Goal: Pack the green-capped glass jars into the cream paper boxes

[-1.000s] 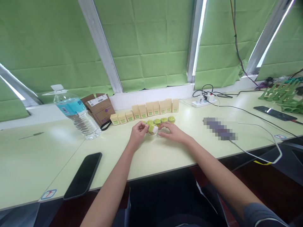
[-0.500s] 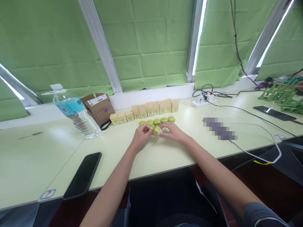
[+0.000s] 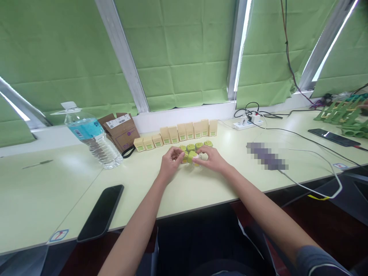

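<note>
In the middle of the table, both hands are close together at a cluster of small clear containers with green lids. My right hand (image 3: 212, 158) grips the front green-lidded container (image 3: 192, 156), thumb on its right side; a pale, rounded part shows by the thumb. My left hand (image 3: 170, 161) has its fingers curled, with thumb and fingertips against the green-lidded container (image 3: 184, 157) just left of that one. Its fingers partly hide what they touch. Behind the hands, more green lids (image 3: 199, 145) stand in a row, some partly covered by my fingers.
A row of small beige boxes (image 3: 181, 132) lines the back. To the left are a water bottle (image 3: 100, 145), a cardboard box (image 3: 122, 134), a pen (image 3: 38, 164) and a phone (image 3: 101, 212). On the right lie a power strip (image 3: 247, 124), cables, another phone (image 3: 333, 137) and green plastic parts (image 3: 336, 115).
The green-lidded container between my hands was tilted and has come down slightly right, upright among the others. My left hand has shifted onto the neighbouring container.
</note>
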A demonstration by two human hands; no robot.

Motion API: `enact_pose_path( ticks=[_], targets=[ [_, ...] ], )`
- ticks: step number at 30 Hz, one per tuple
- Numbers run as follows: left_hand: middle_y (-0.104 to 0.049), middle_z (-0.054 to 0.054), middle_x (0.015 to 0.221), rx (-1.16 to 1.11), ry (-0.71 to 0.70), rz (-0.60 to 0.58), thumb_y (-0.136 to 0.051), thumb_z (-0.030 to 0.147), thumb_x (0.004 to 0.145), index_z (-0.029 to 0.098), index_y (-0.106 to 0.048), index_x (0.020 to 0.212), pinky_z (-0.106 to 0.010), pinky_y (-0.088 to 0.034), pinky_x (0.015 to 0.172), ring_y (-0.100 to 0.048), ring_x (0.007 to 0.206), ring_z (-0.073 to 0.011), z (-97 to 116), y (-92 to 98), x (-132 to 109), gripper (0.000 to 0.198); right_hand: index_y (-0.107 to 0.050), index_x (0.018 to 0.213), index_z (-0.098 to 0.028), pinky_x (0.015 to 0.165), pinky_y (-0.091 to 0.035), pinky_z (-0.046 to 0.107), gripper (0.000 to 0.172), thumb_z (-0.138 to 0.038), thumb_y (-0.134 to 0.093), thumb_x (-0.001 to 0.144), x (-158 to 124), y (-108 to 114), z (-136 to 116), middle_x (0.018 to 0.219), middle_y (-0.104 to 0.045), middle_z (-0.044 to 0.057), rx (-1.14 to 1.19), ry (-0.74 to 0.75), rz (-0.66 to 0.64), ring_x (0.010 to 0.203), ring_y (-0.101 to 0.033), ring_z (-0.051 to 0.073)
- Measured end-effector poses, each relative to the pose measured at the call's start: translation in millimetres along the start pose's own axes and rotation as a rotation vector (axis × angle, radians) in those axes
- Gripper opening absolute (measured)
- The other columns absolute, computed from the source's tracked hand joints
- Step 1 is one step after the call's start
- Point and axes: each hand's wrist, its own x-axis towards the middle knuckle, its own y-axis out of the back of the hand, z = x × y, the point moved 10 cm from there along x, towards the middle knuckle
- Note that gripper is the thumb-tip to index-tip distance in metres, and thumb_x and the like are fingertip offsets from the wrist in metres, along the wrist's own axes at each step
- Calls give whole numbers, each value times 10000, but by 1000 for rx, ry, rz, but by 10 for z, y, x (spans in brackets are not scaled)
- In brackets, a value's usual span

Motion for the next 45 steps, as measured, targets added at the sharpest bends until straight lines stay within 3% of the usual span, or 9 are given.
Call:
enact_pose_path(
  ticks=[5,12,24,35,45],
  targets=[
    [-582,31,697,142,-121,25,-685,438,893,184,-620,989,-218,-417,562,-528,584,-92,137,13,-34,279,-624,844,-214,761,-490,336,307,-477,-779,824,0,4,-32,880,-673,30,8,26,-3,821,-631,193],
    [-665,2,757,306,-222,-116,-681,438,902,205,-655,1202,-243,-477,649,-588,659,-117,225,-189,-102,381,-568,835,-216,717,-460,314,318,-444,-789,814,-8,-9,-112,824,-621,5,41,80,-22,780,-581,172],
    [-685,-1,752,462,-326,-109,-719,429,869,200,-713,1117,-264,-531,683,-614,659,-125,338,-245,-164,338,-590,878,-223,717,-511,338,309,-426,-814,815,-21,6,-231,860,-632,28,108,231,4,798,-598,188],
    [-742,-25,774,542,-425,-1,-687,377,871,200,-728,1119,-280,-560,664,-658,629,-143,409,-209,-196,308,-621,1039,-238,780,-561,399,301,-451,-751,869,-27,-33,-291,973,-631,71,51,253,8,866,-606,221],
    [-744,-19,776,538,-440,-32,-666,341,894,196,-730,1141,-259,-548,650,-647,620,-131,413,-253,-201,293,-622,1119,-239,806,-565,403,262,-399,-695,924,-48,-64,-332,988,-634,77,4,290,-30,900,-617,227]
  ],
)
